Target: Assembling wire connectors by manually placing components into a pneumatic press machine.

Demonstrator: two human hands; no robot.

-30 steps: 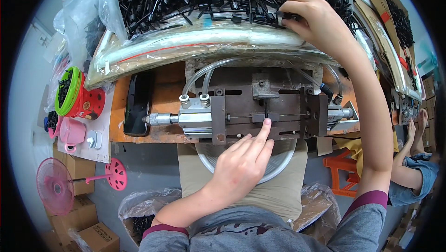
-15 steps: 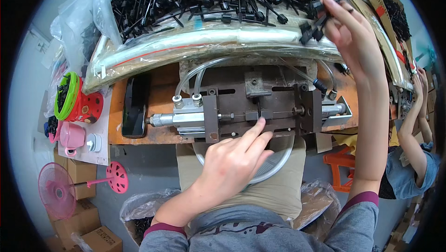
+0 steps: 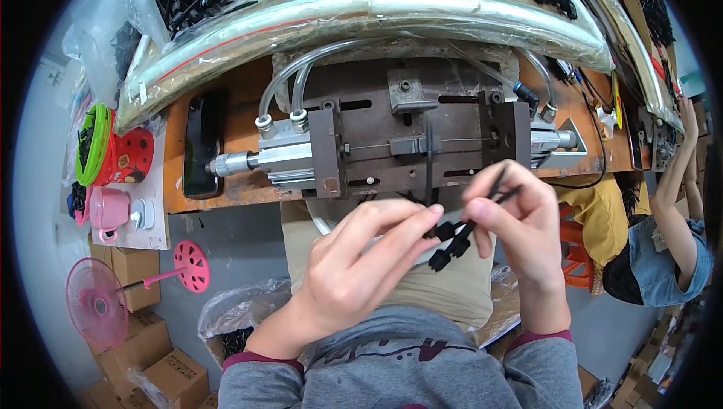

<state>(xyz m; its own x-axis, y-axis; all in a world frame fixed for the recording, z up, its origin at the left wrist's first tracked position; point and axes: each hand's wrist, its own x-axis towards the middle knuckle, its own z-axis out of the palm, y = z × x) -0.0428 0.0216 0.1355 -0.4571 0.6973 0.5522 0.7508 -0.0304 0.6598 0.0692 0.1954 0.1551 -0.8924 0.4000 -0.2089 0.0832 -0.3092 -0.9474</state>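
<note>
My left hand (image 3: 350, 262) pinches a black plastic part with a long thin stem (image 3: 430, 164) between thumb and fingertips. The stem points away from me and overlaps the small clamp block (image 3: 405, 147) of the pneumatic fixture (image 3: 376, 119) in this view. Close beside it, my right hand (image 3: 523, 224) is closed on several similar black parts (image 3: 458, 245), their thick knobbed heads hanging toward my left fingers. Both hands are over my lap, at the near edge of the fixture. Whether the parts of the two hands touch, I cannot tell.
Beyond the fixture, a plastic-lined tray (image 3: 361, 13) holds a heap of black parts. A phone (image 3: 203, 145), a red bucket with green rim (image 3: 139, 162) and a pink cup (image 3: 108, 208) are left. A pink fan (image 3: 98, 303) stands below. A co-worker (image 3: 666, 258) sits at right.
My right hand has come down from the tray's edge to my left hand, bringing several black parts. My left hand has drawn back from the clamp block and now pinches a black part.
</note>
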